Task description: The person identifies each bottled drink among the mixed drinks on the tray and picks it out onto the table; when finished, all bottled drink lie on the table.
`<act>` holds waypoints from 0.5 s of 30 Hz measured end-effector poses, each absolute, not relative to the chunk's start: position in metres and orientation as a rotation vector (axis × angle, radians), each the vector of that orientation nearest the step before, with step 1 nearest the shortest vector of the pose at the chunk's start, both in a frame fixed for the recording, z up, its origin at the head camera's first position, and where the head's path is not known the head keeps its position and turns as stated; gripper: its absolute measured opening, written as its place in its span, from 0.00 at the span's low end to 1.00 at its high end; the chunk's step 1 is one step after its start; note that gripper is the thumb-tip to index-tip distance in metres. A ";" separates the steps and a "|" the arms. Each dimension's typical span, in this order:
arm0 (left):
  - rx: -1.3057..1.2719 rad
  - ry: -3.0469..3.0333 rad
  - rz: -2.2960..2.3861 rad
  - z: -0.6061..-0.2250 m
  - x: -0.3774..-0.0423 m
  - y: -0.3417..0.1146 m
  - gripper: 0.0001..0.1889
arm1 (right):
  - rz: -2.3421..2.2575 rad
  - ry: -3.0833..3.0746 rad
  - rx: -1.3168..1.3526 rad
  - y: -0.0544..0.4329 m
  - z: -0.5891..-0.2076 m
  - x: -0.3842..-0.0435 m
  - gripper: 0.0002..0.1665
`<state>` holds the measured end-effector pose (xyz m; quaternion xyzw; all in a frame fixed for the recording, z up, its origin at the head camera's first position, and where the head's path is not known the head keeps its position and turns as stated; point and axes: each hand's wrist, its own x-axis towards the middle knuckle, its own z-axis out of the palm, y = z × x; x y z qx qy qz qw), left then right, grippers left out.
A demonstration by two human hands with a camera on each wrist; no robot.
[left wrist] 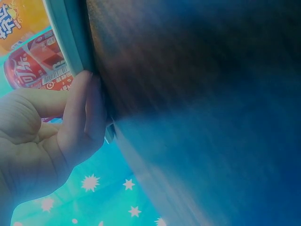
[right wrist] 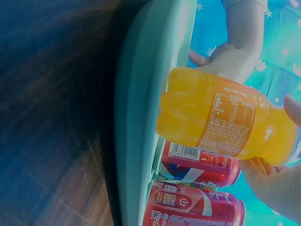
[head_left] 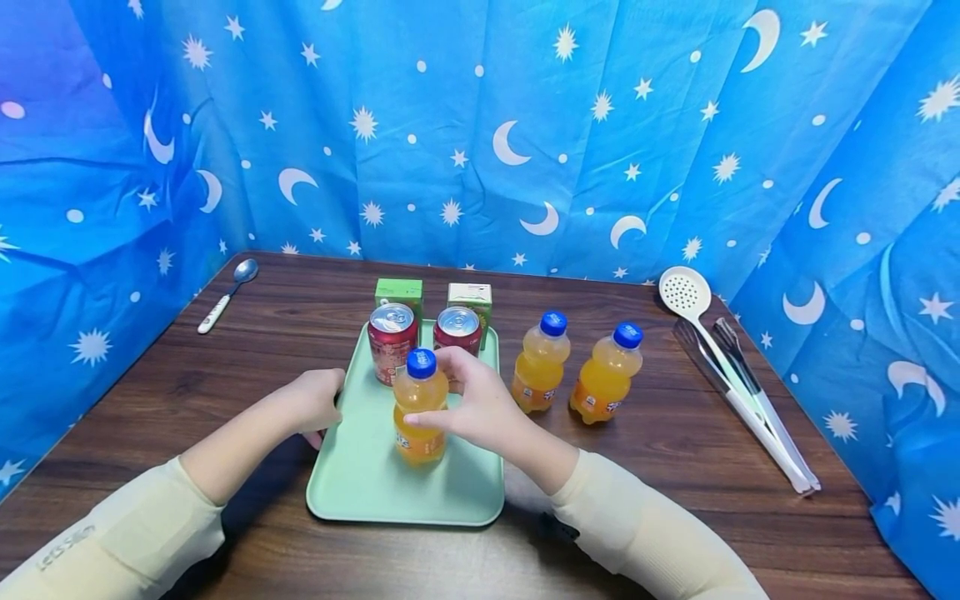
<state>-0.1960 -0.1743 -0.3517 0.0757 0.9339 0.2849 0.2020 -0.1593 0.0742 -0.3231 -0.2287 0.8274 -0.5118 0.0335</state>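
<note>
My right hand [head_left: 483,404] holds a small bottle of orange soda [head_left: 418,446] with a blue cap, thumb and fingers around its upper half. The bottle is upright, its base close over the pale green tray [head_left: 356,487]. On the tray's left edge, my left hand [head_left: 311,404] grips the rim between thumb and fingers; the left wrist view shows the fingers [left wrist: 80,106] at the tray's outer side. Behind the held bottle, two red cola cans [head_left: 392,354] [right wrist: 197,202] stand side by side on the tray. A green carton [head_left: 401,289] and a white-topped carton [head_left: 471,294] stand behind them.
Two more orange soda bottles [head_left: 538,367] [head_left: 604,379] stand on the table right of the tray. Farther right lie a white slotted skimmer [head_left: 684,292] and dark-headed utensils [head_left: 750,392] with pale handles. A spoon [head_left: 225,300] lies at the far left. Blue star-patterned cloth [head_left: 480,167] surrounds the table.
</note>
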 end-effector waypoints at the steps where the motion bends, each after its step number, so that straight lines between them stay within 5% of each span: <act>1: 0.211 2.607 0.797 -0.352 -0.196 -0.174 0.11 | -1.576 2.545 -0.702 0.075 -0.323 -0.159 0.39; 15: 0.215 2.613 0.792 -0.352 -0.197 -0.174 0.11 | -1.589 2.555 -0.719 0.084 -0.325 -0.154 0.36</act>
